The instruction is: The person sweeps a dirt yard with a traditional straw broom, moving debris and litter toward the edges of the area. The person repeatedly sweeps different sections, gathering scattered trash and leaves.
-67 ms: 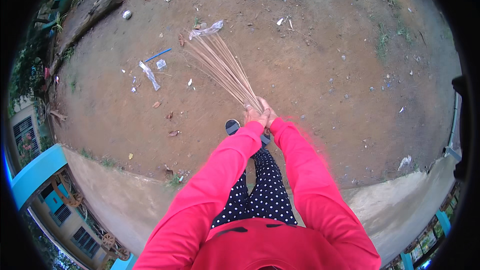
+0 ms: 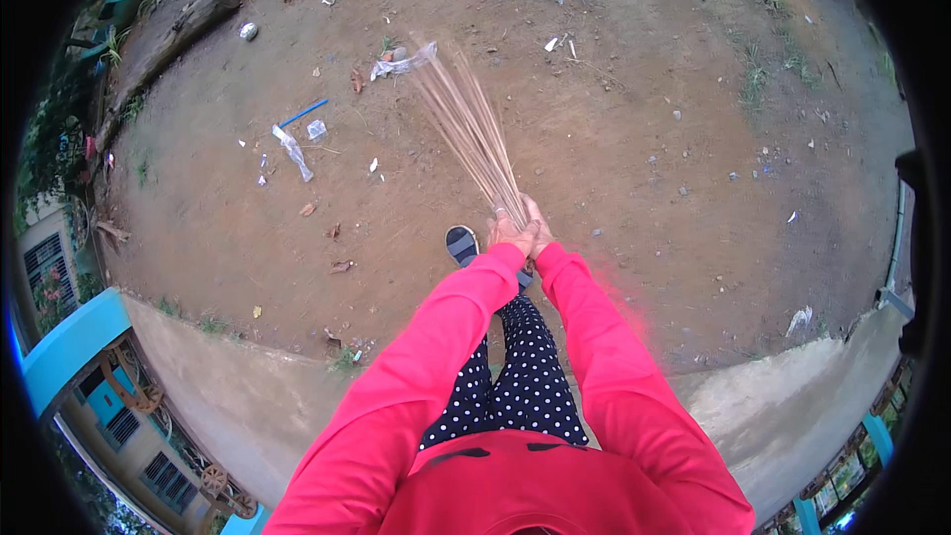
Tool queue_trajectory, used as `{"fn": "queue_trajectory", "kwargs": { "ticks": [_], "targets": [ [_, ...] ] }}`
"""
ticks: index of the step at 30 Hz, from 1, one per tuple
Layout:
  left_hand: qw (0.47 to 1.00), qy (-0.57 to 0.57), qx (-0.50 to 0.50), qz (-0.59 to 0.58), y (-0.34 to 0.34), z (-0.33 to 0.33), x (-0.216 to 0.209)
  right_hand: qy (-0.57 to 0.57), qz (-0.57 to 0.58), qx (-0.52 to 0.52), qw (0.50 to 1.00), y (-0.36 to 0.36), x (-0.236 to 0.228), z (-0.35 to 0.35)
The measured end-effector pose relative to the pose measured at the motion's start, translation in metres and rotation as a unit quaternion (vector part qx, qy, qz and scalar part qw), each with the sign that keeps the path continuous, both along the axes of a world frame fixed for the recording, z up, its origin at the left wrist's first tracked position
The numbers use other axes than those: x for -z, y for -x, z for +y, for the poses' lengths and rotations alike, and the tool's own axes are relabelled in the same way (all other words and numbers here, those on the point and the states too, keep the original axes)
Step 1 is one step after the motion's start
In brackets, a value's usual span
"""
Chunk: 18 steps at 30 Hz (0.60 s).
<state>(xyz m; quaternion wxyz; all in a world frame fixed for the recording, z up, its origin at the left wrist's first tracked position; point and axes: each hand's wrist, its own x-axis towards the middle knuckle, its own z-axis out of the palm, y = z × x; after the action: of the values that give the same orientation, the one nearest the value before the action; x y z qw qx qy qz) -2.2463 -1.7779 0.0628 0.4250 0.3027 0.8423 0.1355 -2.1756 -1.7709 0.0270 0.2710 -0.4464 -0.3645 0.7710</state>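
We grip a bundle of thin sticks [image 2: 468, 134] over the dirt ground [image 2: 614, 173], left hand [image 2: 509, 233] and right hand [image 2: 539, 226] together, fingers closed around its near end. The far tips fan out by a clear plastic scrap [image 2: 388, 67]; whether they touch, we cannot tell. Sweeping it cleanly, we judge, calls for a firm hold and low, short strokes.

Tan sticks [image 2: 484, 151], white-dotted dark trousers [image 2: 533, 391]
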Motion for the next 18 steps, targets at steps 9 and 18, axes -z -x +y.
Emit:
{"fn": "queue_trajectory", "kwargs": {
  "ticks": [9, 18],
  "targets": [
    [0.967, -0.059, 0.12, -0.217, -0.026, 0.126, 0.038, 0.121, -0.277, 0.302, 0.904, -0.081, 0.057, 0.134],
    [0.995, 0.043, -0.084, 0.017, 0.082, 0.167, 0.04, 0.059, -0.126, -0.172, 0.975, 0.049, 0.065, 0.158]
  ]
}}
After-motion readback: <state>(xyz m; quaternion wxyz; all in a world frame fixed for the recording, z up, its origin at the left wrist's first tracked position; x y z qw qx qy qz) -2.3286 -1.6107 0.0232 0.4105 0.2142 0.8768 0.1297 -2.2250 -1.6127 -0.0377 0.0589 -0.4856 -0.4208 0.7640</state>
